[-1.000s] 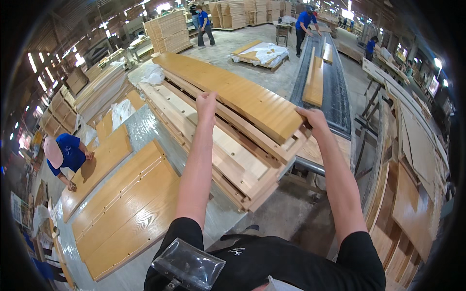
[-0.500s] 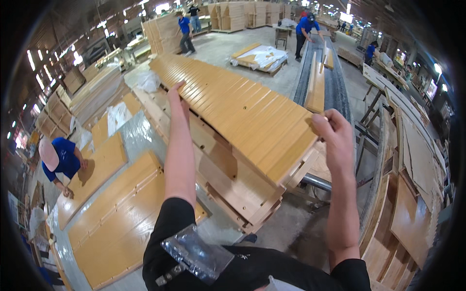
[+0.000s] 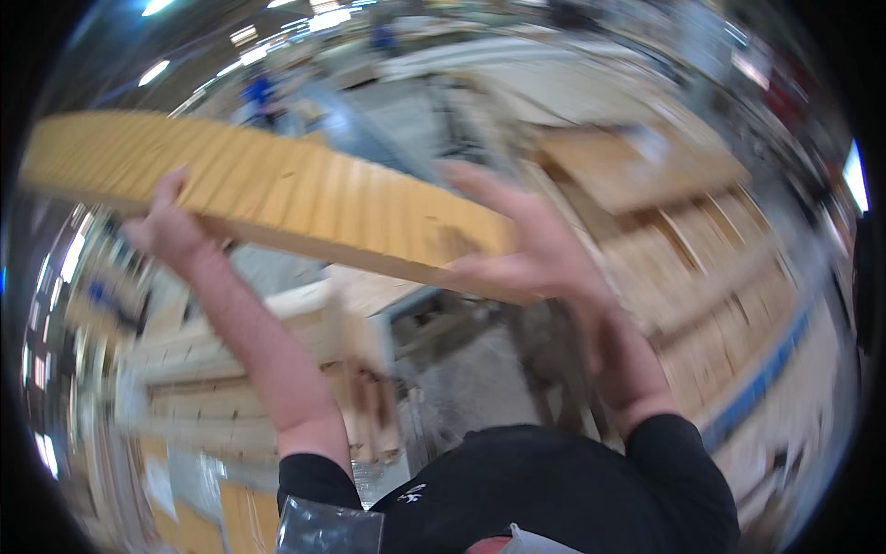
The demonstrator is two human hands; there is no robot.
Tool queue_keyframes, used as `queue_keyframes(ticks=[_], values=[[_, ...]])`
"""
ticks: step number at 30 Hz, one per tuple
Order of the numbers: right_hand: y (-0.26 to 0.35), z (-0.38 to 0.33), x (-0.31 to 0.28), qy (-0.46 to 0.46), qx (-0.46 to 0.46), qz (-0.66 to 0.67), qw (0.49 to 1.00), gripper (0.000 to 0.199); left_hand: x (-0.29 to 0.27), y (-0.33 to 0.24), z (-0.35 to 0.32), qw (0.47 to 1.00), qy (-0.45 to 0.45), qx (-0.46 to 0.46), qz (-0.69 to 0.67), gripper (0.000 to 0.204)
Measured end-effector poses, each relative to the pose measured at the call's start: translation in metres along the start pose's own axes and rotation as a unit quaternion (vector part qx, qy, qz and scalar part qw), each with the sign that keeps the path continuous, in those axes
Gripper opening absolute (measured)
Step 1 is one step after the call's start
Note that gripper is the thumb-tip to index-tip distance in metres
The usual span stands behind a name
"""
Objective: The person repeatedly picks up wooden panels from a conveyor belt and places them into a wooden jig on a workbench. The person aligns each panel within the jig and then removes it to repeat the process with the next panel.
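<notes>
A long yellowish-brown wooden panel (image 3: pixel 309 198) with grooves across its face is held up in front of me, slanting from far left down to the right. My left hand (image 3: pixel 175 231) grips its near edge, thumb over the top and the other fingers hidden beneath. At the right end, my right hand (image 3: pixel 535 245) clasps the panel between spread thumb and fingers, blurred by motion. Below the panel at left is a stack of pale wooden frame parts (image 3: pixel 245 388), apart from it.
On the right stands a pile of wooden pieces (image 3: pixel 711 268) with a brown board (image 3: pixel 637 166) on top. Beyond the panel runs a grey conveyor (image 3: pixel 355 134), with a person in blue (image 3: pixel 261 97) near it. Yellowish panels (image 3: pixel 245 517) lie at lower left.
My view has swung to the right. The panel is lifted off the frame stack and carried rightward in both hands, its face now seen more edge-on. My right hand has spread around its end.
</notes>
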State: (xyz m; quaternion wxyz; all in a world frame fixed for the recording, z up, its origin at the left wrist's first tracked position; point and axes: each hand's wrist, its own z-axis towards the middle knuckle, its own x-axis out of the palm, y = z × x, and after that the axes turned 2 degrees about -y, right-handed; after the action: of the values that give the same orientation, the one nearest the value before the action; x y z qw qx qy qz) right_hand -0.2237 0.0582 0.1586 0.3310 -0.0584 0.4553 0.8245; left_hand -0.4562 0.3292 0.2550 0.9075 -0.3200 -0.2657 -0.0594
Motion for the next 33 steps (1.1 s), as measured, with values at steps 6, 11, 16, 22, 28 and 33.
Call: queue_keyframes(ticks=[6,11,16,22,28,33], values=[[0.000,-0.049,0.002,-0.350,-0.111,-0.344,0.864,0.067,0.112,-0.129,-0.264,0.970,0.200,0.012,-0.139,0.057],[-0.009,-0.118,-0.106,-0.445,-0.044,-0.444,0.777,0.069,0.180,-0.161,-0.375,0.890,0.346,0.013,-0.297,0.053],[0.020,-0.191,-0.152,-0.513,0.026,-0.422,0.747,0.079,0.199,-0.229,-0.438,0.791,0.476,0.025,-0.384,0.047],[0.025,-0.223,-0.171,-0.564,0.072,-0.354,0.743,0.078,0.212,-0.265,-0.470,0.752,0.523,0.100,-0.389,0.047],[0.064,-0.230,-0.173,-0.458,0.157,-0.424,0.765,0.079,0.208,-0.277,-0.455,0.710,0.595,0.022,-0.376,0.046],[0.133,-0.291,-0.231,-0.311,0.171,-0.559,0.750,0.070,0.208,-0.219,-0.413,0.601,0.669,-0.074,-0.430,0.045]])
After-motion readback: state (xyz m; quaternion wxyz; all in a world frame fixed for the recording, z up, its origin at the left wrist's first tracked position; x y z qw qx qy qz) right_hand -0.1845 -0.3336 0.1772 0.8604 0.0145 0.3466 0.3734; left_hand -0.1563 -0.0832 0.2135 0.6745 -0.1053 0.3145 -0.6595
